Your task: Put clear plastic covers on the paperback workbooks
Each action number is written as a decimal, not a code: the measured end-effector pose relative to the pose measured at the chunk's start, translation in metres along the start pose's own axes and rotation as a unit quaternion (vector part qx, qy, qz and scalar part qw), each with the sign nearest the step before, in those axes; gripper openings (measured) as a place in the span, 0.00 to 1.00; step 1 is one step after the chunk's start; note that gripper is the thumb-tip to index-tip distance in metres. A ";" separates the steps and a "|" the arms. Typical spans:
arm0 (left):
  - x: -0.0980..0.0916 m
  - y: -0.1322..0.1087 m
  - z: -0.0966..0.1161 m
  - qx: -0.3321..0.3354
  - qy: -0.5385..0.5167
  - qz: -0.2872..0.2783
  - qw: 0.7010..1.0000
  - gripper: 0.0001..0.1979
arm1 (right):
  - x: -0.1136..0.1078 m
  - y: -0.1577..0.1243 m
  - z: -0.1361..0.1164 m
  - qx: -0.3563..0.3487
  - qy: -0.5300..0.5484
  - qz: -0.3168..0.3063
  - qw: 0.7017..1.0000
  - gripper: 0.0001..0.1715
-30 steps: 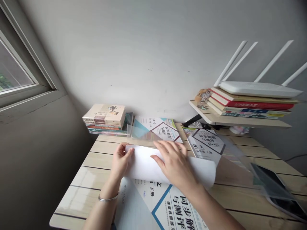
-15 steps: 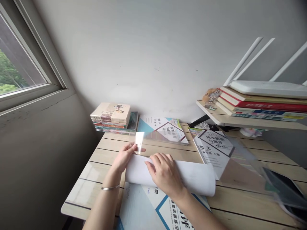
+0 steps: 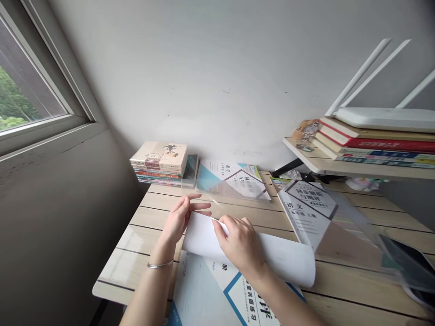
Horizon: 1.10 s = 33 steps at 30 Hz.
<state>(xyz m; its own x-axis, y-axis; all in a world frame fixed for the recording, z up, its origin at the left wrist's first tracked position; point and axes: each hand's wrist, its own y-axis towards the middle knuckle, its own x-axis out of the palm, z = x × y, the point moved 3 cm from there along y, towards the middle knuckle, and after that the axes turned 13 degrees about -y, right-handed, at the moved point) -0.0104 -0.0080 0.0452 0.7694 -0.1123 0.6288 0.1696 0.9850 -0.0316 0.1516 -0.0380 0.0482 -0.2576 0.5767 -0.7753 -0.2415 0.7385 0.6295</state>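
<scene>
We are pressing the curled white sheet [image 3: 278,256] slowly with our right hand [image 3: 239,244], fingers close together, our left hand [image 3: 178,222] open and spread just beside its edge.

Left hand [image 3: 176,222] raised on its edge, fingers [image 3: 195,197] spread; right hand [image 3: 239,242] arched palm-down nearby.

Your daylight comes from the window [image 3: 30,86] at ten o'clock, its outside view bright. The upper wall [image 3: 220,77] is softly and evenly lit, while the lower wall [image 3: 61,235] at nine o'clock falls dim. Pale glare streaks the glossy desktop [image 3: 136,240] at eight o'clock and hazes the clear plastic sheet [image 3: 353,240] at four o'clock. The white paper sheet [image 3: 282,256] at six o'clock looks sharp, and wide-angle distortion slants the frame's edges.
</scene>
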 end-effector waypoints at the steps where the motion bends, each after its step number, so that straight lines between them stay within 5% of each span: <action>1: 0.000 0.000 0.000 0.002 -0.003 -0.003 1.000 0.25 | 0.000 0.000 0.000 0.002 0.005 0.002 1.000 0.18; 11: -0.006 0.002 -0.003 0.037 0.001 0.006 0.999 0.26 | 0.003 0.000 -0.005 -0.010 0.041 -0.014 0.999 0.18; 18: 0.003 -0.004 -0.002 0.076 0.095 0.037 0.992 0.23 | 0.004 0.002 0.001 0.022 0.034 0.004 0.999 0.17; 22: 0.004 -0.011 -0.002 0.031 0.127 0.026 0.991 0.18 | 0.007 0.002 0.006 0.036 0.041 0.001 0.999 0.17; 25: -0.004 -0.016 -0.006 -0.021 0.121 -0.018 0.992 0.24 | 0.009 0.002 0.008 0.043 0.050 -0.003 0.998 0.17; 33: -0.019 -0.020 -0.024 0.022 0.158 0.029 0.987 0.20 | 0.012 -0.002 0.001 0.019 0.048 0.018 0.998 0.16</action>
<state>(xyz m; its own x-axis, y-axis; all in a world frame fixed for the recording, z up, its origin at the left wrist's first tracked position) -0.0140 -0.0290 0.0153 0.9321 -0.0842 0.3522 0.0983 0.9949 -0.0225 0.1502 -0.0316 0.0375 -0.3551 0.5676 -0.7428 -0.1962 0.7316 0.6529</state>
